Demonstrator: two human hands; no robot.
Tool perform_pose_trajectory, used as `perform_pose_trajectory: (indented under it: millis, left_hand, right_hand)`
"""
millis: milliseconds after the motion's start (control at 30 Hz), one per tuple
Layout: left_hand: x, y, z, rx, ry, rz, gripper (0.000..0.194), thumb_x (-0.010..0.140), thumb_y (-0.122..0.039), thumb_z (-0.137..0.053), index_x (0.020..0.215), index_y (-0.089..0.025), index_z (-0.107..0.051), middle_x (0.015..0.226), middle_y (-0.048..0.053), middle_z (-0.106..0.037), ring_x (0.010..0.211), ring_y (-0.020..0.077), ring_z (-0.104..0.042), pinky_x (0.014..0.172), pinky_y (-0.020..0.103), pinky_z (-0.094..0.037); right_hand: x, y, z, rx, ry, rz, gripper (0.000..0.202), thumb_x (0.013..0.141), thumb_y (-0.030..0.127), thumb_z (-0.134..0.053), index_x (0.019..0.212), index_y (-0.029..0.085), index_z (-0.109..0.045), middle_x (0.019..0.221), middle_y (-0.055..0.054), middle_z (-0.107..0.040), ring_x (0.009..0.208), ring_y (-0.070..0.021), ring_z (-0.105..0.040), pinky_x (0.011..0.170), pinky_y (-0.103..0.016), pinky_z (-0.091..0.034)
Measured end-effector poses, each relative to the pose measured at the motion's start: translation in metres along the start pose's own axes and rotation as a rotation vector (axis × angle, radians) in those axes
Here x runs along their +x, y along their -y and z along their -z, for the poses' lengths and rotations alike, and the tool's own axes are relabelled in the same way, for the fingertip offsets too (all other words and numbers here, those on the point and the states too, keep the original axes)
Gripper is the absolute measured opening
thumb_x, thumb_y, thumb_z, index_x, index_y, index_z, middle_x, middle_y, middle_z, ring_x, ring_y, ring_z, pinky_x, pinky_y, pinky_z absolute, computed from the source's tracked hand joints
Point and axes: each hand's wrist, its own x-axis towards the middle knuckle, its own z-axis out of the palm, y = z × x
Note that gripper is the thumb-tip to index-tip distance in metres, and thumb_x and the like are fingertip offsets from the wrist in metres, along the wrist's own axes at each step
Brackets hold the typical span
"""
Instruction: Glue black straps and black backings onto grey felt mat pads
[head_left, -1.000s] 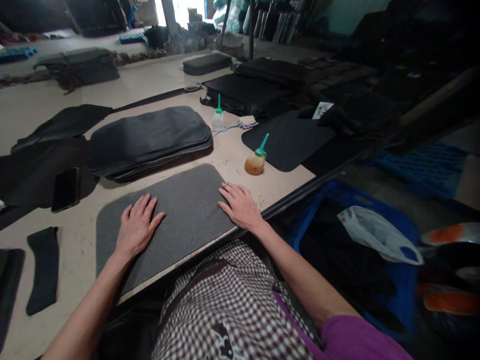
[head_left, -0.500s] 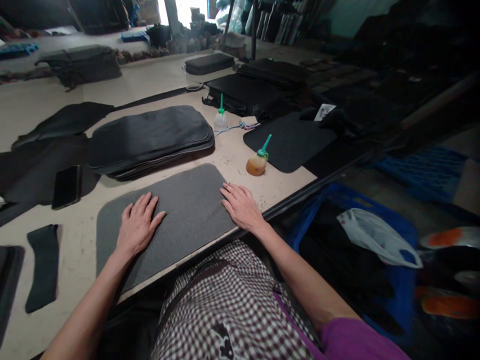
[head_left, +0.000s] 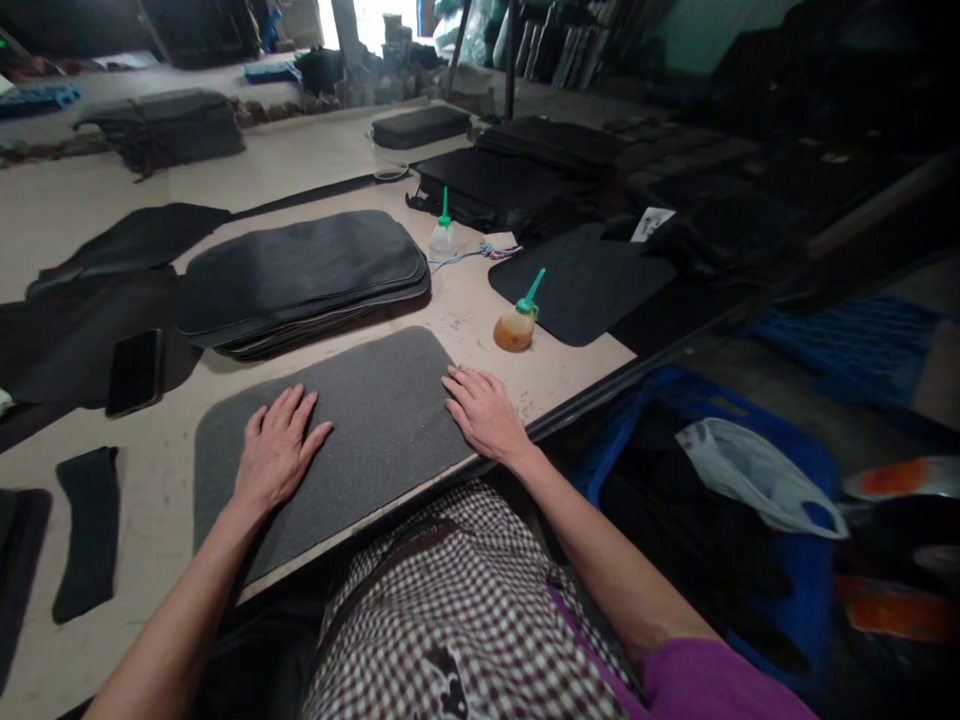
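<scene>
A dark grey flat panel (head_left: pixel 367 440) with rounded far corners lies along the table's near edge. My left hand (head_left: pixel 277 445) rests flat on its left part, fingers spread and holding nothing. At the panel's right edge lies my right hand (head_left: pixel 484 410), palm down with fingers stretched out, fingertips on or beside that edge. Behind the panel sits a stack of black rounded panels (head_left: pixel 307 275). Just beyond my right hand stands a squat bottle (head_left: pixel 514 328) with amber liquid and a green nozzle.
A second green-nozzled bottle (head_left: pixel 442 238) stands farther back. Left are a phone (head_left: pixel 134 372) and a curved black strip (head_left: pixel 88 535). Another black panel (head_left: pixel 581 280) lies right. Below the table's right edge is a blue crate (head_left: pixel 814 460) holding dark pieces and a white plastic bag (head_left: pixel 750 475).
</scene>
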Motion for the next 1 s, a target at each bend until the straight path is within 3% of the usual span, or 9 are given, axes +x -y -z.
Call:
perform_pose_trajectory:
  millis: [1000]
  left_hand:
    - [0.0001,-0.0018,0.0022,-0.028,-0.009,0.019,0.065,0.105,-0.058,-0.032,0.158,-0.022,-0.042,0.168,0.013,-0.035,0.156,0.0301,-0.031,0.125,0.055,-0.025]
  right_hand:
    - [0.0003,0.0000,-0.0024,0.051,-0.019,-0.014,0.042,0.108,0.031,-0.046,0.147,0.019,-0.055,0.157,-0.011,-0.049,0.148,-0.0276,-0.041,0.121,-0.052,-0.032]
